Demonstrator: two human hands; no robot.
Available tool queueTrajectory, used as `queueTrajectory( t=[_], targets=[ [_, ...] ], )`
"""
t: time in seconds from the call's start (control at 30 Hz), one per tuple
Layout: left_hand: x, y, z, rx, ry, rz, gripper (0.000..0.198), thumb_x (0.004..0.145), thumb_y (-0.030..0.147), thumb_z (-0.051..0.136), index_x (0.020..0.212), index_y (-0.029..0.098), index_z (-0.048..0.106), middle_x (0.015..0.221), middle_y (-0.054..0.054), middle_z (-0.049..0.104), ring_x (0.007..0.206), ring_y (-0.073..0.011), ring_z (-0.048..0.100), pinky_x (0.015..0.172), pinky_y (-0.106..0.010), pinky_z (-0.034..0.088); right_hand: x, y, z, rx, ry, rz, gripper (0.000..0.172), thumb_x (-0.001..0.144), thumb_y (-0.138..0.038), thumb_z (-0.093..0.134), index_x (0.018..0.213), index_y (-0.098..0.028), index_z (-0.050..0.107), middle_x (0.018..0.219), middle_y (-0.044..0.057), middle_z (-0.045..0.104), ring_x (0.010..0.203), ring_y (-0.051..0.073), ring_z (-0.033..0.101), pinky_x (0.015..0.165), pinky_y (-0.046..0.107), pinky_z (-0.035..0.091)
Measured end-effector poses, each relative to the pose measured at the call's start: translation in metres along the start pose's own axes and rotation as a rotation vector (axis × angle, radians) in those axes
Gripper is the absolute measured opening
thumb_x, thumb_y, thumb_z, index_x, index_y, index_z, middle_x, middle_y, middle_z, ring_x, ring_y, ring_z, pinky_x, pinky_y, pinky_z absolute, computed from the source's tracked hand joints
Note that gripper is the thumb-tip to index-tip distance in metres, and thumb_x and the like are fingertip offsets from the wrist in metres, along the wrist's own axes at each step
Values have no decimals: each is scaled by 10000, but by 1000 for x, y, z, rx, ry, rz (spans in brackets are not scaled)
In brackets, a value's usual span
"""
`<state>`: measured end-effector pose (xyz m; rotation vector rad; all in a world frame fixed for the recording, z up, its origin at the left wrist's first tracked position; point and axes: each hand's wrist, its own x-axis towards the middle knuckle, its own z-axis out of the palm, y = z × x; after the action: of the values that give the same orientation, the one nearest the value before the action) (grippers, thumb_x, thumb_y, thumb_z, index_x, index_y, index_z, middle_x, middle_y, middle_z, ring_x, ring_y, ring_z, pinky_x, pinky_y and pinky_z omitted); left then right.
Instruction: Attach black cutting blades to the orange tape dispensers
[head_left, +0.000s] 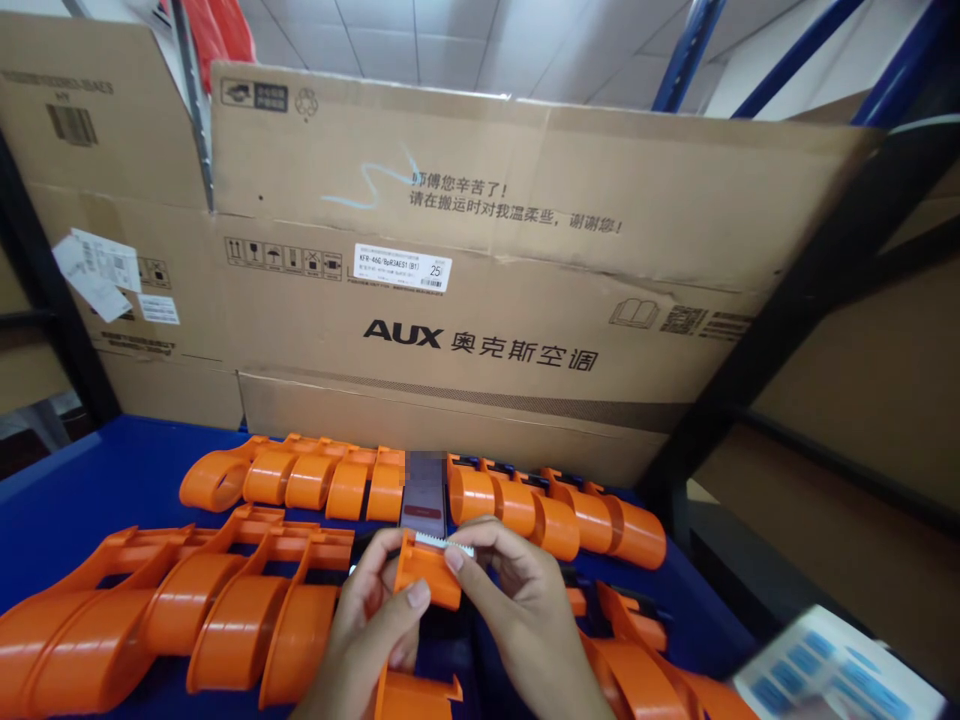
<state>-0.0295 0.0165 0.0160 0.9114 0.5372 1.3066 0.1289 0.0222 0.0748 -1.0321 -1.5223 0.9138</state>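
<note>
Near the bottom centre, my left hand (379, 610) is closed around an orange plastic piece (431, 577), its thumb lying on the front face. A white toothed strip (442, 543) runs along the top edge of that piece. My right hand (517, 600) pinches the strip's right end between thumb and fingers, against the orange piece. Another orange part (420, 697) shows below my hands. Just behind them a phone (424, 495) stands among the orange parts.
Rows of orange ring-shaped parts (240, 620) cover the blue surface (150, 445) left and right. Behind stands a large cardboard sheet (480, 300). A blurred white-and-blue box (840, 670) is at the lower right, near a black frame post (787, 280).
</note>
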Motion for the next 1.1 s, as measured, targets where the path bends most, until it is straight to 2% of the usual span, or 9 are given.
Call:
queueTrajectory(
  t=[0.13,0.33,0.5,0.73,0.83,0.9,1.0,1.1],
  targets=[
    [3,3,-7,5,-39,-34,458,887,482,762,1233,256,565,628,91,555,368,-22,300,413,-163,322,1,1,-1,-5,14,-1,227,926,-437,729,899,-211,726,856,24,709,824,212,656,774,324,529],
    [6,2,-11,-4,-53,-27,437,894,464,757,1220,254,555,506,138,429,348,-40,287,408,-164,302,0,4,-1,14,37,-4,202,925,-423,735,926,-222,722,880,27,714,847,218,660,786,329,525],
    [3,1,-9,-23,25,14,458,884,475,765,1221,258,544,455,142,421,357,-49,266,422,-162,296,0,5,-3,37,75,-10,201,917,-420,745,920,-221,721,871,25,706,823,204,643,753,303,510],
    [1,8,-15,-51,-38,65,399,940,464,701,1240,269,525,432,128,478,342,-52,272,430,-157,302,-2,-3,0,76,128,-9,204,912,-411,751,882,-211,719,817,11,684,782,182,620,726,274,495],
    [-1,14,-15,-91,-68,35,415,937,503,677,1243,288,497,450,115,496,350,-70,288,429,-177,334,1,-4,-3,149,213,-35,201,891,-412,769,895,-216,726,826,14,702,785,185,640,729,276,512],
    [-4,18,-12,-147,-6,41,402,934,522,657,1220,292,494,454,112,474,364,-79,278,421,-178,328,4,-2,-8,150,312,-76,195,894,-413,759,926,-224,724,875,24,721,818,197,661,764,296,524],
    [-8,22,-6,-206,76,78,371,927,505,654,1181,273,516,452,103,462,373,-85,270,407,-171,292,8,4,-13,-70,346,-128,162,922,-390,718,932,-229,729,900,35,717,820,211,652,787,331,506],
    [-10,20,-3,-199,77,56,402,899,523,679,1161,256,534,445,92,479,369,-90,272,398,-180,287,7,8,-9,-368,189,-155,135,953,-336,667,919,-236,752,884,43,687,848,234,630,795,354,477]
  ],
)
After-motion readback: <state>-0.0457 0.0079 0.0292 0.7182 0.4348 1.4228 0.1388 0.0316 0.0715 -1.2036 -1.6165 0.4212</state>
